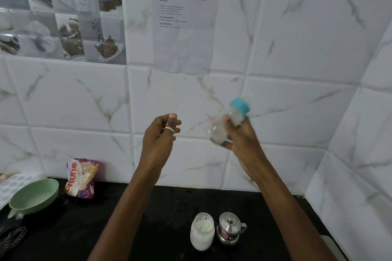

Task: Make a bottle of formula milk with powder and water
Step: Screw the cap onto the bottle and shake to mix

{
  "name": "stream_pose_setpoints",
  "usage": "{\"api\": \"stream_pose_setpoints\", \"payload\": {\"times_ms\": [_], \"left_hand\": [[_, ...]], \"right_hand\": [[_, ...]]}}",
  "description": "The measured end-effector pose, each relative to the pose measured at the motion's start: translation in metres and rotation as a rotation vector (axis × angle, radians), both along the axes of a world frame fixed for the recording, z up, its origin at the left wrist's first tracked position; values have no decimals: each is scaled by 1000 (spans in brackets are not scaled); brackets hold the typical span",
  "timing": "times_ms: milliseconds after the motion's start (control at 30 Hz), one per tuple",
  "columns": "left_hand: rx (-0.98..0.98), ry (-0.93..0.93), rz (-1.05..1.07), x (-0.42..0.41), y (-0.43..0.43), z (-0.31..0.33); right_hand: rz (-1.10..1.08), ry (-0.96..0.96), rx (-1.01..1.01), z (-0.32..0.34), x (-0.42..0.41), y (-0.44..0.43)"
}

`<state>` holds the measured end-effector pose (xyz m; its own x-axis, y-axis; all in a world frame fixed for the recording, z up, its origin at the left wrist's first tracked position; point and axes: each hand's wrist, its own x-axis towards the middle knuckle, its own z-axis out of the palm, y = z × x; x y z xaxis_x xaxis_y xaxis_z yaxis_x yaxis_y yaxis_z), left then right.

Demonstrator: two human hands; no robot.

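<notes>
My right hand grips a clear baby bottle with a blue cap, raised in front of the tiled wall and tilted with the cap up to the right; the bottle is blurred. Beside it, my left hand is raised too, with a ring on one finger, its fingers loosely curled and holding nothing. Down on the black counter stand an open jar of white powder and, touching its right side, a small steel kettle with its lid on.
A green bowl sits at the counter's left, with a printed food packet leaning on the wall behind it. A dark utensil lies at the lower left. A paper sheet is stuck on the tiles.
</notes>
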<state>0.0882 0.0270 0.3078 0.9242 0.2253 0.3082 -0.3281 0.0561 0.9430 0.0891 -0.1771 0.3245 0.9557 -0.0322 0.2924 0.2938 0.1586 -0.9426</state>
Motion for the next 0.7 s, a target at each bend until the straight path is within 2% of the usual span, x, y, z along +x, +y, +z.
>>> {"api": "stream_pose_setpoints", "payload": {"times_ms": [33, 100, 167, 200, 233, 300, 367, 467, 500, 600, 633, 700], "left_hand": [[-1, -2, 4, 0, 1, 1], [-3, -4, 4, 1, 0, 2], [0, -5, -3, 0, -1, 2], [2, -4, -4, 0, 0, 1], [1, -2, -3, 0, 0, 1], [-1, -3, 6, 0, 2, 2], [-5, -1, 6, 0, 1, 2], [1, -2, -7, -1, -1, 1], [2, 0, -6, -1, -1, 1], [-3, 0, 6, 0, 0, 1], [-7, 1, 8, 0, 0, 2], [-6, 3, 1, 0, -1, 2]], "right_hand": [[50, 36, -125, -4, 0, 1], [58, 26, -108, -3, 0, 0], [12, 0, 198, 3, 1, -3], [-15, -18, 265, 4, 2, -3], [-12, -22, 244, 5, 1, -3], [46, 27, -20, 0, -1, 0], [96, 22, -132, -3, -3, -1], [33, -3, 200, 3, 0, -1], [25, -7, 217, 3, 0, 0], [128, 65, -84, -5, -2, 7], [146, 56, -112, -7, -2, 6], [99, 36, 75, -6, -1, 5]]}}
